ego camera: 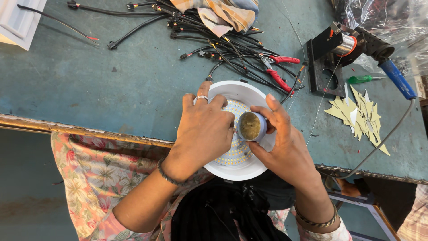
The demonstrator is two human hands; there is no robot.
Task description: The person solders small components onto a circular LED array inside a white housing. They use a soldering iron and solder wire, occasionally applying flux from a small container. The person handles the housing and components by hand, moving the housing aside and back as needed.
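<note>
A round white lamp housing point(243, 91) with a disc of small yellow LED dots point(236, 154) lies at the near edge of the bench. My left hand point(203, 131), a ring on one finger, rests over the disc's left half with fingers curled; I cannot tell whether it grips anything. My right hand point(283, 140) holds a small round blue tin point(251, 126) filled with brownish paste, tilted over the disc's centre.
Behind the lamp lie a bundle of black cables with connectors point(214, 40), red-handled pliers point(278, 71) and a checked cloth point(223, 11). A soldering iron with a blue handle point(397, 78) sits in a black stand point(327, 58) at right, beside a green screwdriver point(361, 79) and yellow paper scraps point(361, 114).
</note>
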